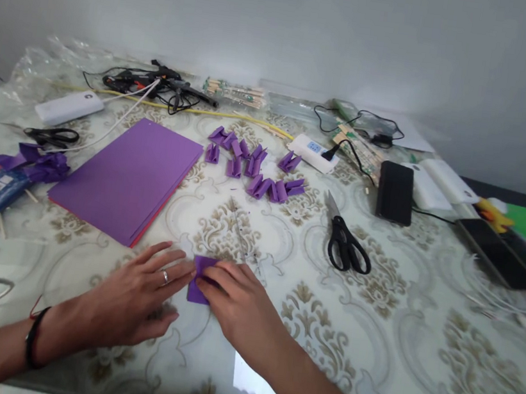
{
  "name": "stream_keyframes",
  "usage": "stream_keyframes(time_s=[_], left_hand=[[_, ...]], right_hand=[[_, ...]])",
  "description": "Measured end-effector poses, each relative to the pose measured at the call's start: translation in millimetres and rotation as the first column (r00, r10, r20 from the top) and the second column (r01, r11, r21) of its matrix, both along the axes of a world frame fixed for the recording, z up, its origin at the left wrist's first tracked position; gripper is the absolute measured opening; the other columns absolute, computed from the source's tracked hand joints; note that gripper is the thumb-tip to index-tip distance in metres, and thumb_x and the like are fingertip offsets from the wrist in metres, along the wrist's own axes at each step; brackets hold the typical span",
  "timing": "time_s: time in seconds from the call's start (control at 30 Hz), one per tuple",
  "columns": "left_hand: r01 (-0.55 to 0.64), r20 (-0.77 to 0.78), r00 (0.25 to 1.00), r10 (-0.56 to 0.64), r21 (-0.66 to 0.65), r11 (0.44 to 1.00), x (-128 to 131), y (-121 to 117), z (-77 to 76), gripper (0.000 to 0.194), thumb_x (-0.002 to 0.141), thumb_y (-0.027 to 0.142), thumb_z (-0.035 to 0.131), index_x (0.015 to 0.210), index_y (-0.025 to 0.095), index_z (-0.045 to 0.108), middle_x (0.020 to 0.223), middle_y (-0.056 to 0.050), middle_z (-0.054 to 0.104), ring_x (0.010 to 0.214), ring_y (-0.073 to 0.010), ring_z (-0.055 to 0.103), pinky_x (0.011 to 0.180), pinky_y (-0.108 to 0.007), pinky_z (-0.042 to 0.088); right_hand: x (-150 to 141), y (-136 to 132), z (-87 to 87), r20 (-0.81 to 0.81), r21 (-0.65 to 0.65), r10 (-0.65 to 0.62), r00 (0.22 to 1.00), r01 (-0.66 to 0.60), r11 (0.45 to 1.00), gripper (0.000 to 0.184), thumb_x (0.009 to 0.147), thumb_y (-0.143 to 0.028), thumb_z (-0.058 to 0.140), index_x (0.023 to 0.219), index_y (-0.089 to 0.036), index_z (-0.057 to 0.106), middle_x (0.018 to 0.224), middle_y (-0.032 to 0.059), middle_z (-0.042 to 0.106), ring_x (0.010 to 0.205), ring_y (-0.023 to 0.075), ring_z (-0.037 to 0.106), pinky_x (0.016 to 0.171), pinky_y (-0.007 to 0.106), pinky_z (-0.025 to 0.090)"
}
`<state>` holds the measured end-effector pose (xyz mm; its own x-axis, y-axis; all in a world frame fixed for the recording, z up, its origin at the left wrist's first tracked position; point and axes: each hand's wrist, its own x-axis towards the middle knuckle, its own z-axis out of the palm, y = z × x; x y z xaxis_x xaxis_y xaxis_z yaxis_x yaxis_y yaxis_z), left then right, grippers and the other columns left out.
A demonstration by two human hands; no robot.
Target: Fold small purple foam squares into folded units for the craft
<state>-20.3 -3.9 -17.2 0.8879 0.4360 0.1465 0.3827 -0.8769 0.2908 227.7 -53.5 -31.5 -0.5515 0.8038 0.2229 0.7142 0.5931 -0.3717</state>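
A small rectangle of folded purple paper (200, 293) lies flat on the patterned tablecloth. My right hand (242, 298) covers its right part, with bent fingers pressing it to the table. From the other side my left hand (143, 294), ring on one finger, reaches in with its fingers stretched and apart. One of its fingertips touches the left edge of the paper. Beyond the hands sits a loose group of folded purple paper pieces (259, 187). Left of them is a stack of purple sheets (130, 173) with red showing beneath.
Black-handled scissors (346, 247) lie open at right, another pair (52, 136) at far left. A white power strip (314, 153), a black phone (395, 192), tangled black cables (161, 85) and a yellow cord (235, 116) line the back. Crumpled purple paper (44, 165) lies left.
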Motion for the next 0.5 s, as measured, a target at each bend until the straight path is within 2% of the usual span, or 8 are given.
stream_keyframes(time_s=[0.1,0.3,0.5], left_hand=[[0.016,0.016,1.000,-0.016,-0.004,1.000,-2.5,0.4,1.5,0.040,0.097,0.020,0.060,0.137,0.016,0.064,0.139,-0.009,0.075,0.133,-0.0348,0.062,0.123,-0.057,0.039],[0.034,0.005,0.999,-0.034,0.003,0.999,-7.8,1.2,6.1,0.042,0.095,0.019,0.062,0.137,0.021,0.068,0.141,-0.008,0.074,0.136,-0.0347,0.061,0.125,-0.056,0.038],[0.065,-0.014,0.998,-0.065,0.016,0.998,-12.8,2.7,4.7,0.049,0.091,0.022,0.068,0.140,0.027,0.067,0.148,-0.007,0.070,0.141,-0.0366,0.057,0.127,-0.059,0.035]], right_hand=[[0.0,-1.1,-0.6,0.042,0.010,0.020,0.999,-0.021,1.000,0.022,0.102,-0.011,0.068,0.123,-0.014,0.075,0.112,0.0091,0.079,0.110,0.0277,0.069,0.093,0.045,0.059],[-1.2,-1.7,6.3,0.102,-0.003,0.036,0.994,-0.036,0.999,0.019,0.101,-0.012,0.071,0.119,-0.016,0.077,0.111,0.0092,0.079,0.109,0.0267,0.071,0.094,0.043,0.060],[7.4,-3.1,10.8,0.094,-0.010,0.081,0.992,-0.080,0.997,0.025,0.103,-0.012,0.065,0.125,-0.017,0.077,0.119,0.0116,0.077,0.117,0.0273,0.069,0.104,0.047,0.057]])
